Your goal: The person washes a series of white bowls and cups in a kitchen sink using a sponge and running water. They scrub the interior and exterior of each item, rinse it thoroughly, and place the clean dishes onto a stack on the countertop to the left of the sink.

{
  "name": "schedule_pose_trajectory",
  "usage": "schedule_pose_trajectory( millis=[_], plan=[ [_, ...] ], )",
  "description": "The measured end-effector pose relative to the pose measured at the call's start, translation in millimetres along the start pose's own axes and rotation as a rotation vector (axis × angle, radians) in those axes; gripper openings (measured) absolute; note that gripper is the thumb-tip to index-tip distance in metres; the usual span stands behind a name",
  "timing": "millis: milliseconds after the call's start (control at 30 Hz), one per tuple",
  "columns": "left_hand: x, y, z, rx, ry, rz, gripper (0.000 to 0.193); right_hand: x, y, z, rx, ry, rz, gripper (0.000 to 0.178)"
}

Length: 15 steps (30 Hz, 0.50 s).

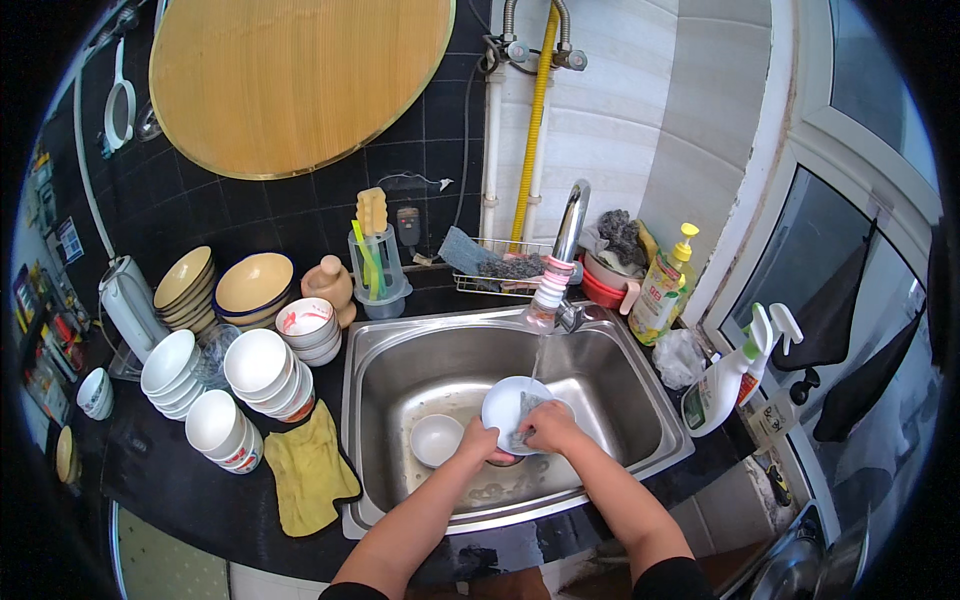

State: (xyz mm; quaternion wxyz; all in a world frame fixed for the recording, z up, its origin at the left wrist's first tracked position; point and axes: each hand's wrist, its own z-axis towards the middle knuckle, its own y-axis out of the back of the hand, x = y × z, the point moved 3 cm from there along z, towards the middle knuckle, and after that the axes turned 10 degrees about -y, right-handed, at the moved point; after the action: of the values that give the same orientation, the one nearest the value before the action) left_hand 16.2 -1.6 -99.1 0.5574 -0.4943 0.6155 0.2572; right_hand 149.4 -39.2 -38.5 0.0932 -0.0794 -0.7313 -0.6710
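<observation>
Your dark counter (150,480) spreads around the steel sink (400,350), whose basin takes up the middle of your view. To your left on the counter stand stacked white bowls (262,365), with a yellow cloth (305,470) lying between them and the sink's edge. Above the basin curves the chrome faucet (575,215), sending a thin stream of water (541,358) down toward the far side of the white bowl (500,402) you have in hand. That bowl is held up inside the basin, its inner face turned toward you; a smaller white bowl (437,440) rests on the basin floor to its left. Your left hand (480,442) is closed on the near rim, thumb uppermost, its other fingers mostly hidden. Your right hand (550,428) is bunched around a grey scouring pad (525,407), which appears to press against the bowl's inside. You seem to be in the scrubbing step, under running water. The next move calls for a firm left grip on the wet rim while the pad works evenly around the inner wall.
</observation>
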Motion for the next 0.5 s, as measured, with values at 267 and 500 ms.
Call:
schedule_pose_trajectory(
  millis=[267,500],
  plan=[
    [-22.9,-23.1,-23.7,0.307,0.139,-0.023,0.034,-10.0,18.3,12.1,-0.607,0.053,0.129,0.008],
    [-21.0,-23.2,-27.8,0.309,-0.001,0.126,0.036,22.5,24.7,1.7,-0.547,0.416,0.194,0.033]
  ],
)
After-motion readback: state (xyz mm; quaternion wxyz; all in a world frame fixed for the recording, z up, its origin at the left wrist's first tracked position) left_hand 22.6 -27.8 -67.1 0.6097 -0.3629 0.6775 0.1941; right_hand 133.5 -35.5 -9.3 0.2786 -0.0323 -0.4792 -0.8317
